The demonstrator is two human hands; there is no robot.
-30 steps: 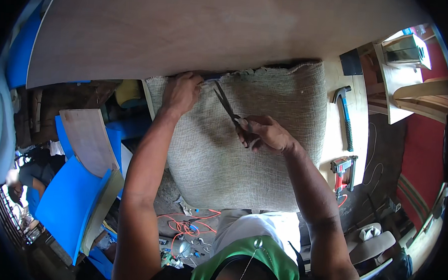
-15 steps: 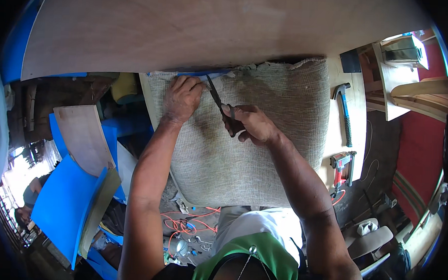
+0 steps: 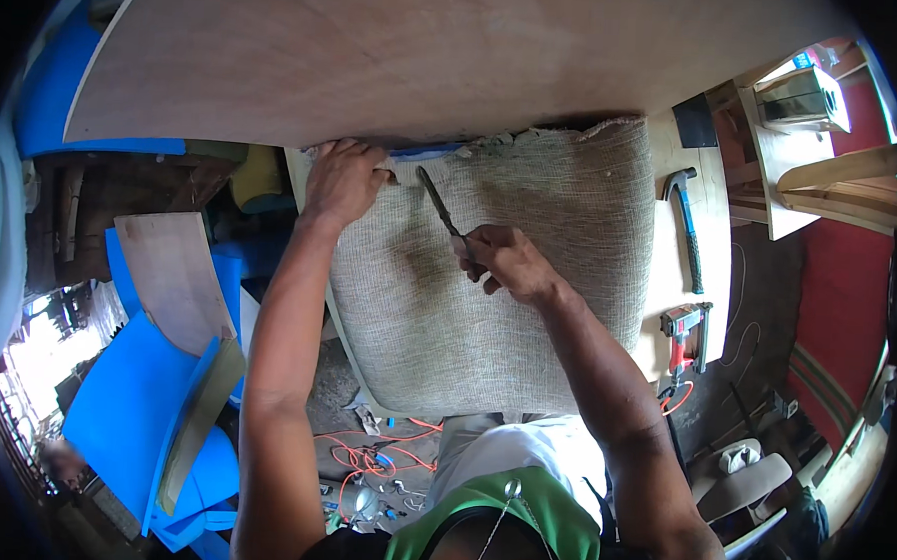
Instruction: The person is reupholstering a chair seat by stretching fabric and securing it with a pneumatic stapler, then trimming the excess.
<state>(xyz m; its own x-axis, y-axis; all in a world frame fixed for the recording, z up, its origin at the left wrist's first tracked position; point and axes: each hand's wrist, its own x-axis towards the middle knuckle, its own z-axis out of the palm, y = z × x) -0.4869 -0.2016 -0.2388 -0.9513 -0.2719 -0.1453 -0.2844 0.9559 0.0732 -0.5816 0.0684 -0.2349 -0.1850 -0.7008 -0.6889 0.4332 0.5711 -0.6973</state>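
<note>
A green collar and a white cloth are showing nearest, at the lower edge, with both forearms stretching out past them. On the floor just left of the cloth, an orange cord is lying in loose loops.

Beyond, a beige woven pad is spreading out in front of the person, its right side bordering the bare wood of the bench. The right hand is hanging over the middle of the pad, its grip closed around the handles of the scissors. The blades are pointing away from the person, up and a little left, their tips ending near the pad's ragged far edge; whether they are touching it, I cannot tell. The left hand is resting on the far left corner, fingers at the edge; I cannot tell if its grip is pinching the fabric. A blue strip is peeking out right of it.

On the bench, a red-and-black tool is lying nearer and a hammer farther off. Past the pad's far edge, a broad board is filling the top.
</note>
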